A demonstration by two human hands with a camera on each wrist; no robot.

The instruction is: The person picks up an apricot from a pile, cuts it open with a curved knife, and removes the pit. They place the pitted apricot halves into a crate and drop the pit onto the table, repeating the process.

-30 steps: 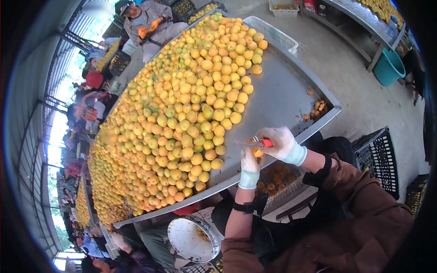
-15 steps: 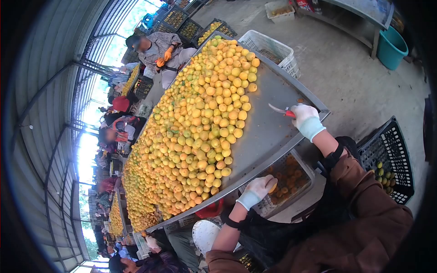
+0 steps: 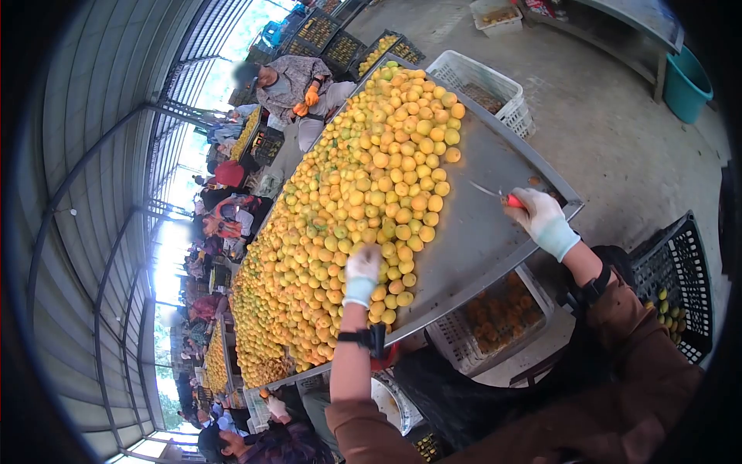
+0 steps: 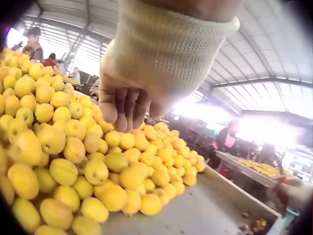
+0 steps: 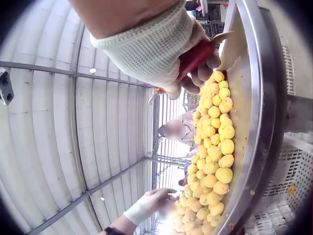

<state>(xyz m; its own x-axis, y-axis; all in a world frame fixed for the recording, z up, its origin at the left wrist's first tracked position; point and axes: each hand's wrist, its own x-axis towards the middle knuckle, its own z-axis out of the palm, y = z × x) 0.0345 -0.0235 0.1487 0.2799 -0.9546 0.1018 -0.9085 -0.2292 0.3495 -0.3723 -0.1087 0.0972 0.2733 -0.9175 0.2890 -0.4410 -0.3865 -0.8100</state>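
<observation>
A large heap of yellow-orange apricots (image 3: 332,224) covers much of the metal table (image 3: 479,240). My gloved left hand (image 3: 363,267) is over the near side of the heap, its fingers pointing down at the fruit. In the left wrist view that hand (image 4: 146,63) has loosely bent fingers right at the top of the apricots, with no fruit showing between them. My gloved right hand (image 3: 545,220) grips the red handle of a curved knife (image 3: 512,200) above the bare right part of the table. Its blade points left, toward the heap.
Below the table's near edge stands a white crate (image 3: 546,292) holding orange fruit pieces. A black crate (image 3: 690,259) with some greenish fruit is at the right. Across the table sits a person (image 3: 290,89) in orange gloves. Another white crate (image 3: 514,108) stands beyond the far edge.
At first both hands were together at a fruit with the knife. They parted, the left lowering a fruit piece over the crate; now it is at the heap without that piece. The right keeps the knife.
</observation>
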